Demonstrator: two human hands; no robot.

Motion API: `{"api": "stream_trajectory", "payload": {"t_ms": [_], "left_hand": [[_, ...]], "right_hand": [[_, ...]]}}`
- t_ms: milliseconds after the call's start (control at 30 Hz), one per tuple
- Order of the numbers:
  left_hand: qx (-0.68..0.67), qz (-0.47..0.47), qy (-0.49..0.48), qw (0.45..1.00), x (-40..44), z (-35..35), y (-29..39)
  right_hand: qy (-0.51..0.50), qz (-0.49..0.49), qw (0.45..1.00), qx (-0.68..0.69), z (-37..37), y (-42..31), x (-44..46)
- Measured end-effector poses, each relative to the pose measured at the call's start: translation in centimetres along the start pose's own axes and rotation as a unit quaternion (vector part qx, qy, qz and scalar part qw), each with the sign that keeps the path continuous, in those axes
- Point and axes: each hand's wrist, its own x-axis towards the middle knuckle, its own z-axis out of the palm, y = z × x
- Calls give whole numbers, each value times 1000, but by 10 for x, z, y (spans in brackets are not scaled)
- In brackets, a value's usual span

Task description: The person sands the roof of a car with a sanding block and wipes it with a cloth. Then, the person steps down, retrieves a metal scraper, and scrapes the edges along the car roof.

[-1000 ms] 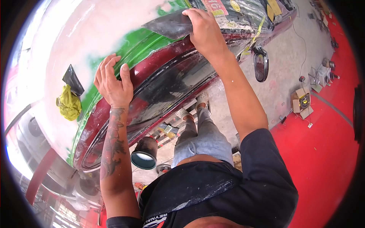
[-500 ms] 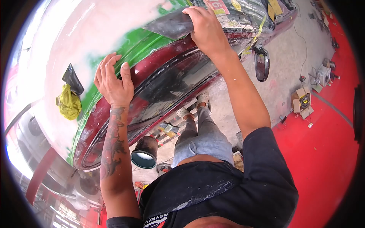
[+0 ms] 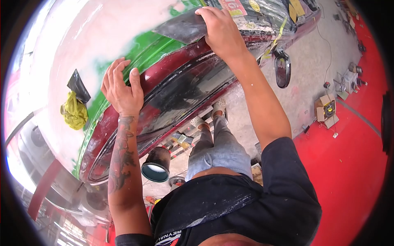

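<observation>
A car roof (image 3: 86,45) fills the upper left, with pinkish-white sanded patches and green paint towards its dark red edge. My right hand (image 3: 223,35) grips a dark grey sheet of sandpaper (image 3: 180,28) by its far end, and the sheet lies on the green and red roof edge. My left hand (image 3: 122,88) rests on the roof edge with fingers apart and holds nothing. Left of it, a crumpled yellow cloth (image 3: 74,112) lies on the roof, touching a folded black sheet (image 3: 79,87).
Below the car side stands a dark bucket (image 3: 156,164) with whitish liquid, close to my legs. A side mirror (image 3: 282,69) sticks out at the right. An open cardboard box (image 3: 326,110) sits on the floor beside the red area (image 3: 349,176).
My right hand and the sandpaper have shifted very slightly left. My left hand stays on the roof edge.
</observation>
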Motion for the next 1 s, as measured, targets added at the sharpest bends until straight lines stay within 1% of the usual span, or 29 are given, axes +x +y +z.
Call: {"api": "stream_trajectory", "payload": {"t_ms": [100, 167, 300, 400, 500, 700, 767, 900, 1000], "left_hand": [[0, -2, 1, 1000, 1, 1, -1], [-3, -7, -1, 1000, 0, 1, -1], [-4, -6, 0, 1000, 1, 1, -1], [-6, -7, 0, 1000, 1, 2, -2], [-2, -5, -1, 1000, 1, 0, 1], [5, -2, -3, 1000, 2, -1, 2], [5, -2, -4, 1000, 1, -1, 1], [3, -2, -3, 1000, 1, 0, 1], [3, -3, -4, 1000, 1, -1, 1]], "right_hand": [[-15, -5, 1000, 5, -1, -1, -2], [1, 1, 1000, -16, 2, -1, -1], [4, 2, 1000, 0, 1, -1, 3], [-21, 17, 1000, -6, -3, -5, 0], [7, 4, 1000, 0, 1, -2, 3], [-6, 27, 999, 20, -2, -9, 1], [5, 45, 999, 18, 4, -7, 2], [8, 42, 999, 24, 4, -8, -1], [5, 58, 998, 31, 6, -9, -3]]}}
